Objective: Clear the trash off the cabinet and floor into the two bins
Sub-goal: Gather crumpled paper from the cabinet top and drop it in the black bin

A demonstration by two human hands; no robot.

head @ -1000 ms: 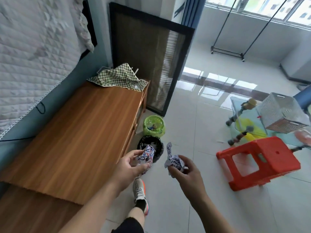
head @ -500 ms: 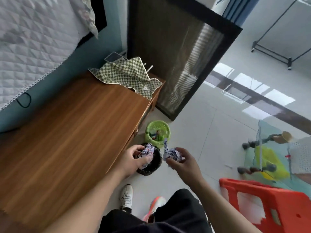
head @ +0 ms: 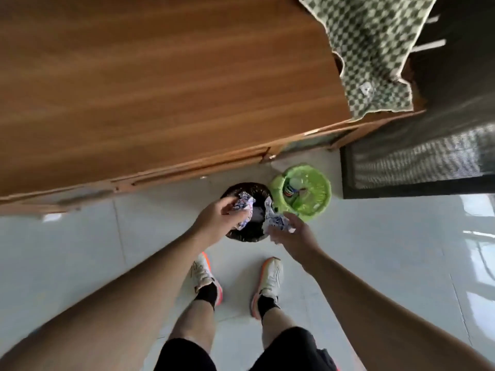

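1. My left hand (head: 219, 219) grips a crumpled printed wrapper (head: 245, 210), fingers curled tight round it, right above the mouth of the black bin (head: 247, 234); a second ago it was well short of the bin, so I have stepped in and bent over.
2. My right hand (head: 292, 234) pinches a second wrapper (head: 276, 219) at the bin's near rim, just beside the green bin (head: 302, 192); both pieces are in my grasp, not yet dropped.
3. The green bin already has some rubbish in it; what exactly, I cannot tell.
4. The cabinet (head: 160, 84) top looks bare apart from a checked cloth (head: 375, 54) at its far end; I judge this the last step before letting go.
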